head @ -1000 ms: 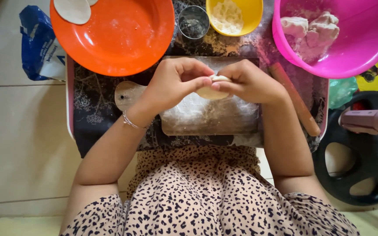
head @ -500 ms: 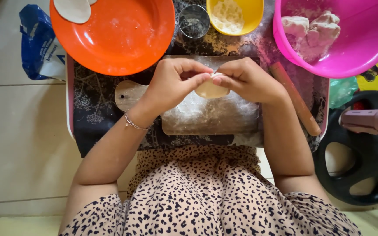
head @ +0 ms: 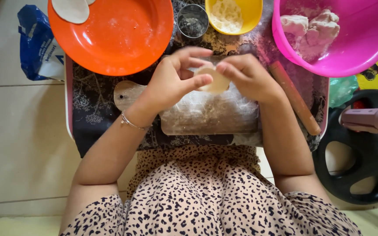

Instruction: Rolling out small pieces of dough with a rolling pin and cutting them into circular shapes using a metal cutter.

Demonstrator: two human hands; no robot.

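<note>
Dough disc [head: 215, 81] is pinched between the fingers of the left hand [head: 171, 83] and right hand [head: 248, 76] above the floured board [head: 211, 113]. One finished disc [head: 70, 9] is seen on the orange plate [head: 119, 39]; much dough [head: 316, 28] is left in the pink bowl [head: 364, 52].

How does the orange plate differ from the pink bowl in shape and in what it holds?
The orange plate is shallow and nearly bare, with one flat white dough disc at its rim; the pink bowl is deep and holds lumps of dough. The plate stands left, the bowl right. Both are round and glossy.
</note>
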